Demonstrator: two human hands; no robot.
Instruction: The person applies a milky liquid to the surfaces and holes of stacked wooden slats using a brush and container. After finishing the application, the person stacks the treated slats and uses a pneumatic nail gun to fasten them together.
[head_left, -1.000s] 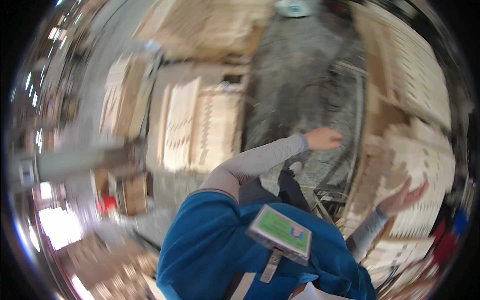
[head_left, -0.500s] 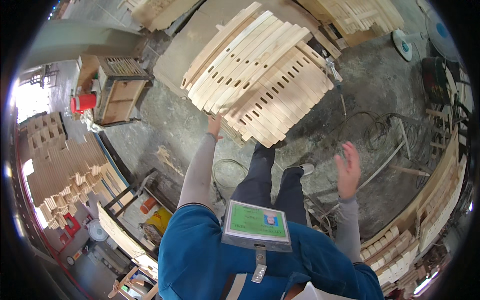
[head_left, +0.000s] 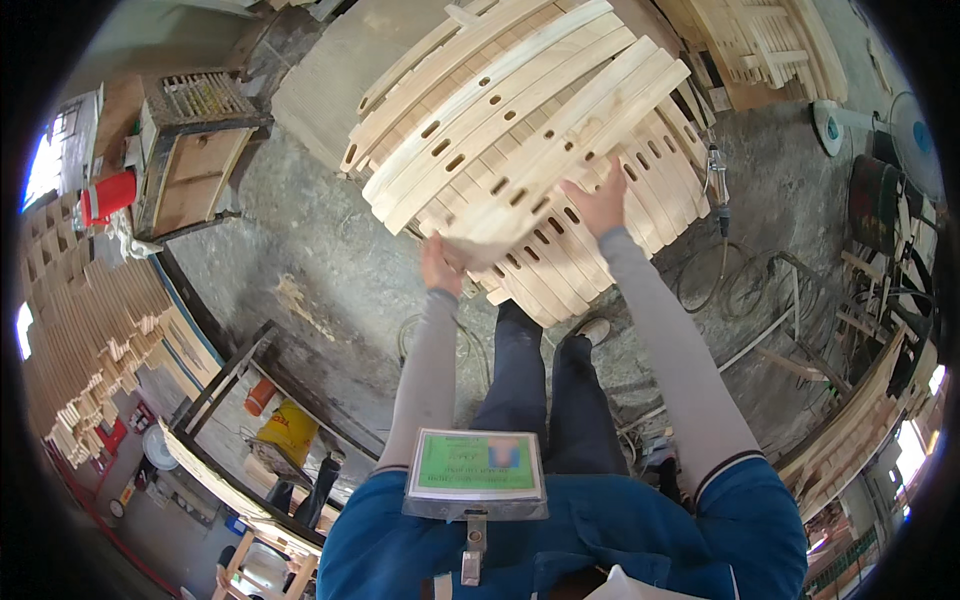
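Note:
A pile of pale wooden slats (head_left: pixel 560 250) with oval slots lies in front of me. A pair of slotted slats (head_left: pixel 590 110) lies at a slant across its top, the near end blurred. At that near left end, my left hand (head_left: pixel 440 266) is closed around the slats' end, its fingertips partly hidden. My right hand (head_left: pixel 602 205) reaches to the slats' right edge, thumb and fingers spread apart and touching the wood there. Hanging over the pile's right side is a metal air tool (head_left: pixel 717 178) with a hose.
A wooden crate (head_left: pixel 200 170) with a red jug (head_left: pixel 107 197) stands at left. Stacked wood pieces (head_left: pixel 90 310) fill the far left. Coiled hose (head_left: pixel 750 285) and metal bars lie on the floor at right. Another slat stack (head_left: pixel 780 45) stands at the back right, near a fan (head_left: pixel 912 140).
My right hand has come from the open space at right onto the slats. My left hand has closed on the near end of the top slats, which have shifted.

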